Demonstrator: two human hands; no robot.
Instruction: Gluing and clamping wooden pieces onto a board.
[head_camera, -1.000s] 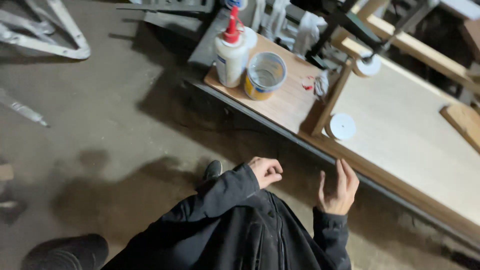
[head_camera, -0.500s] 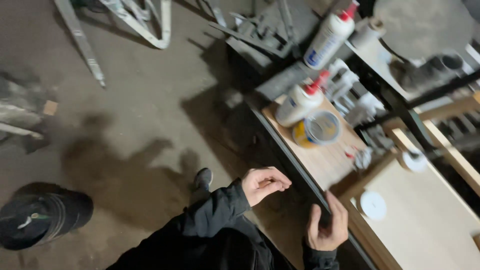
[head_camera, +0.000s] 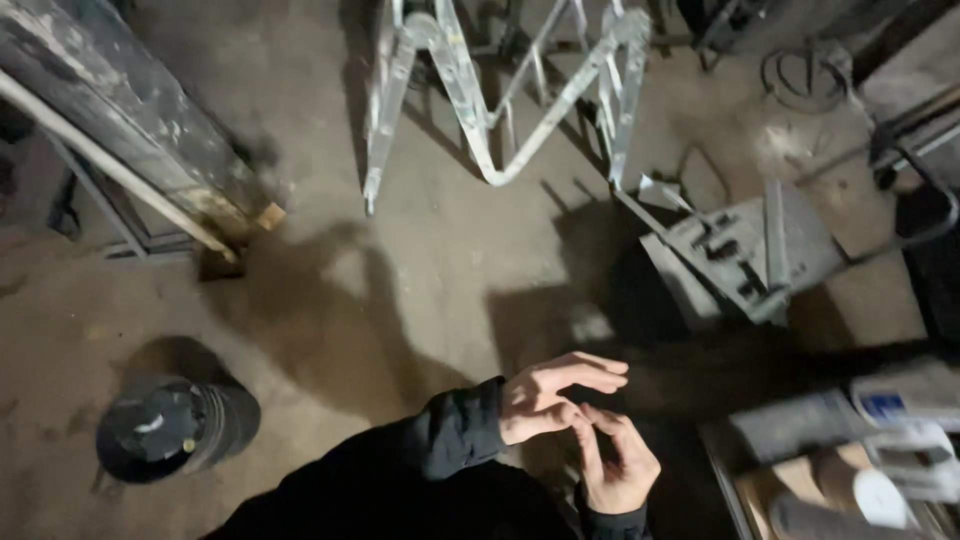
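Floor (head_camera: 420, 290): bare concrete, dim, shadowed.
Ladder (head_camera: 500, 90): folded metal frame lying at the floor's far edge.
Bucket (head_camera: 175, 425): dark, round, near left; contents unclear.
Bench (head_camera: 850, 470): near right corner, blurred bottles on it, just right of the hands.
Left hand (head_camera: 550, 395): empty, fingers loosely extended, touching the right.
Right hand (head_camera: 618, 465): empty, fingertips meeting the left hand; nearer the bench.

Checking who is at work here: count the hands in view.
2. The left hand is low at centre, fingers extended; the right hand is just below it, their fingers touching. Neither holds anything.
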